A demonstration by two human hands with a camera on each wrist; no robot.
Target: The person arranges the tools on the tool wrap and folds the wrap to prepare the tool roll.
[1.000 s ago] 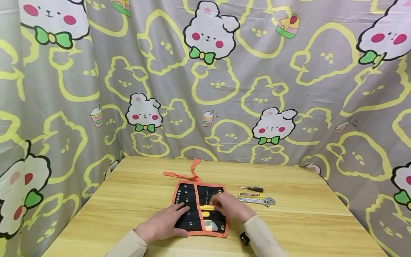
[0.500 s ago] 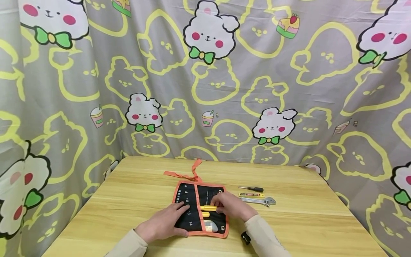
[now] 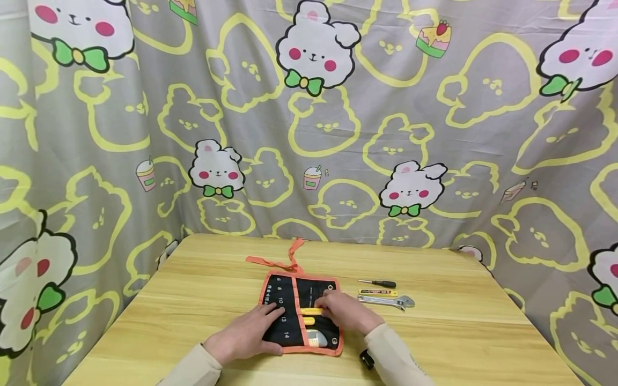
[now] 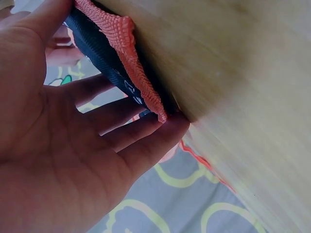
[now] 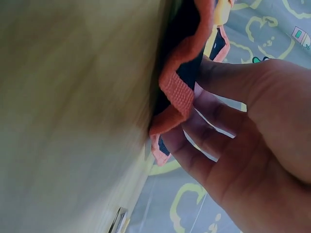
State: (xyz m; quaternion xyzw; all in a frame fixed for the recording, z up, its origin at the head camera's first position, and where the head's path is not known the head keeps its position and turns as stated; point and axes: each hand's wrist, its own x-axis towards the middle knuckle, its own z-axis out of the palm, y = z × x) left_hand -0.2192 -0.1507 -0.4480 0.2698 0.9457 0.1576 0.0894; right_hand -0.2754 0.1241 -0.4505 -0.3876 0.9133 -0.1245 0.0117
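Near the table's [image 3: 193, 300] front edge lies a black tool roll [image 3: 299, 313]. The left hand [image 3: 246, 335] presses it flat, fingers straight. The right hand [image 3: 345, 311] touches a yellow tool [image 3: 311, 311]; its grip cannot be told.

We see bare table [image 3: 203, 289] left of the tool roll [image 3: 289, 305] and behind it, past the orange strap [image 3: 282, 260]. Right of the roll, a screwdriver [image 3: 379, 283], what may be a utility knife [image 3: 377, 293] and a wrench [image 3: 388, 302] crowd the way.
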